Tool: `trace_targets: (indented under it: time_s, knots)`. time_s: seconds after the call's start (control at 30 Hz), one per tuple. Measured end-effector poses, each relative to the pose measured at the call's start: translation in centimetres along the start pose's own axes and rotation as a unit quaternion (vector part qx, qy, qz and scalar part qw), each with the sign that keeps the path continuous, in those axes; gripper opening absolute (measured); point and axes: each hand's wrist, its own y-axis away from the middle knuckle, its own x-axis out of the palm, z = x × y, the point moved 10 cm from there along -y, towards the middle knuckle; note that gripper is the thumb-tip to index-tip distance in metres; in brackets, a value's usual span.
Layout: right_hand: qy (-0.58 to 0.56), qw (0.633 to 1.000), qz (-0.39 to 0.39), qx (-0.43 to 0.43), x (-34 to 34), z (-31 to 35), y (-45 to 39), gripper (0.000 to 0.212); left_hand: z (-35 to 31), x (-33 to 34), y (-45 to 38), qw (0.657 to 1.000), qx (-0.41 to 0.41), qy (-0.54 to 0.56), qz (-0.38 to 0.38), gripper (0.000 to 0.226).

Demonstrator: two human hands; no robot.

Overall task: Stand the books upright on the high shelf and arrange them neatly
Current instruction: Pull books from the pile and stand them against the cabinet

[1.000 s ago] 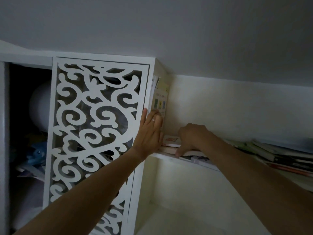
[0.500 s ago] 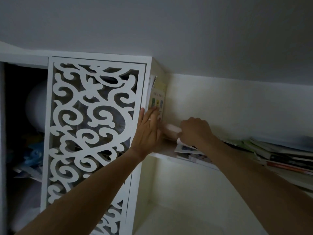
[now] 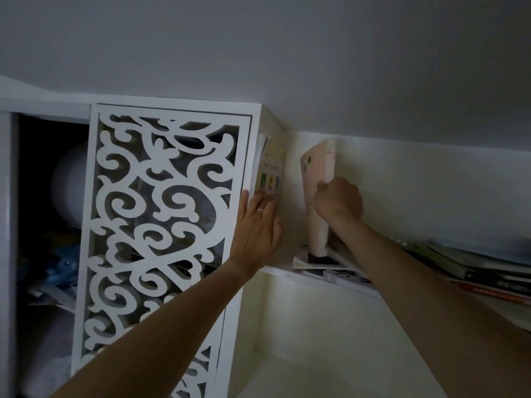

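On the high white shelf (image 3: 283, 272), a few thin books (image 3: 270, 170) stand upright against the cabinet's side. My left hand (image 3: 257, 222) presses flat against them, fingers straight. My right hand (image 3: 339, 201) grips a pink book (image 3: 317, 179) and holds it upright, a little apart from the standing ones; its lower end rests on flat-lying books (image 3: 319, 261). To the right, a stack of books (image 3: 474, 262) lies flat on the shelf, partly hidden by my right forearm.
A white cabinet door with scroll cut-outs (image 3: 161, 225) stands left of the shelf. An open dark compartment (image 3: 48, 211) at far left holds a white round object and a blue toy. The ceiling slopes low above the shelf. A lower shelf (image 3: 301, 374) lies beneath.
My right hand has lifted the pink book from lying flat on the shelf to standing upright. My left hand has stayed pressed on the upright books.
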Motion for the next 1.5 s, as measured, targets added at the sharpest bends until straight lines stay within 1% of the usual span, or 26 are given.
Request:
trace_targets:
  time_s: [0.07, 0.1, 0.17, 0.23, 0.3, 0.37, 0.43, 0.5, 0.57, 0.63, 0.73, 0.8, 0.9, 0.97, 1.03, 1.07, 1.13, 1.23, 1.3, 1.37, 1.4, 1.5]
  knots:
    - [-0.097, 0.994, 0.047, 0.029, 2.4, -0.5, 0.1, 0.039, -0.2, -0.1, -0.1, 1.0, -0.012, 0.014, -0.003, 0.054]
    - [-0.121, 0.99, 0.063, 0.019, 3.5, -0.4, 0.3, 0.041, -0.3, -0.3, -0.1, 1.0, -0.013, 0.016, -0.008, 0.06]
    - [-0.151, 0.984, 0.084, -0.039, 5.1, 0.9, 1.1, 0.045, -0.7, -0.3, 0.0, 1.0, 0.0, -0.005, -0.012, 0.069]
    - [-0.189, 0.968, 0.143, -0.088, 6.7, 2.5, 2.6, 0.049, -0.9, -0.1, 0.2, 0.999, 0.022, -0.043, 0.0, 0.072]
    - [-0.204, 0.949, 0.218, -0.106, 8.4, 3.5, 3.8, 0.06, -1.1, 0.0, 0.2, 0.997, 0.039, -0.069, 0.013, 0.071]
    - [-0.212, 0.933, 0.27, -0.107, 9.4, 3.8, 4.5, 0.068, -1.1, -0.3, 0.2, 0.997, 0.041, -0.062, -0.002, 0.07]
    - [-0.2, 0.924, 0.304, -0.117, 10.0, 3.7, 5.1, 0.066, -0.7, -1.0, 0.5, 0.998, 0.021, -0.039, -0.042, 0.067]
    - [-0.169, 0.922, 0.327, -0.124, 10.7, 3.1, 5.6, 0.058, -0.2, -1.2, 1.0, 0.995, 0.009, -0.072, -0.065, 0.066]
    - [-0.143, 0.927, 0.324, -0.123, 11.0, 2.2, 5.7, 0.05, -0.3, -0.5, 1.4, 0.989, 0.024, -0.141, -0.044, 0.073]
    - [-0.112, 0.932, 0.312, -0.144, 10.9, 1.5, 5.6, 0.044, -0.5, 0.3, 1.4, 0.981, 0.041, -0.189, -0.024, 0.073]
    - [-0.037, 0.927, 0.32, -0.195, 10.4, 0.4, 5.7, 0.037, -0.5, 0.8, 1.0, 0.978, 0.047, -0.203, -0.008, 0.072]
    - [0.0, 0.926, 0.324, -0.195, 9.8, -0.9, 5.1, 0.031, -0.4, 1.1, 0.9, 0.974, 0.044, -0.221, 0.001, 0.076]
    - [0.07, 0.923, 0.322, -0.197, 7.9, -2.9, 3.8, 0.03, -0.5, 1.6, 0.8, 0.961, 0.039, -0.272, 0.009, 0.08]
    - [0.116, 0.916, 0.323, -0.207, 6.1, -4.1, 3.2, 0.039, -0.4, 1.7, 0.8, 0.959, 0.03, -0.283, 0.012, 0.078]
    - [0.192, 0.899, 0.341, -0.199, 4.7, -5.7, 2.8, 0.058, -0.7, 1.5, 0.8, 0.96, 0.044, -0.275, 0.013, 0.073]
    - [0.242, 0.886, 0.353, -0.182, 4.2, -6.9, 2.5, 0.064, -0.9, 1.3, 0.8, 0.963, 0.056, -0.265, 0.012, 0.07]
    - [0.303, 0.87, 0.361, -0.141, 3.4, -9.5, 1.8, 0.069, -1.0, 1.1, 0.9, 0.966, 0.073, -0.248, 0.014, 0.066]
    - [0.31, 0.89, 0.315, -0.116, 2.4, -11.7, 0.4, 0.079, -1.5, 1.2, 0.6, 0.964, 0.1, -0.244, 0.024, 0.064]
    - [0.305, 0.899, 0.286, -0.131, 2.2, -12.1, -0.3, 0.084, -2.0, 2.1, 0.5, 0.955, 0.131, -0.262, 0.051, 0.058]
    - [0.317, 0.893, 0.274, -0.164, 2.3, -11.5, 0.1, 0.069, -2.0, 3.2, 0.6, 0.939, 0.148, -0.298, 0.087, 0.057]
    - [0.331, 0.885, 0.27, -0.183, 2.3, -10.9, 0.5, 0.06, -1.9, 3.4, 0.6, 0.936, 0.145, -0.308, 0.092, 0.059]
    - [0.379, 0.861, 0.248, -0.233, 2.7, -9.4, 1.4, 0.033, -1.8, 2.9, 0.5, 0.943, 0.124, -0.301, 0.076, 0.065]
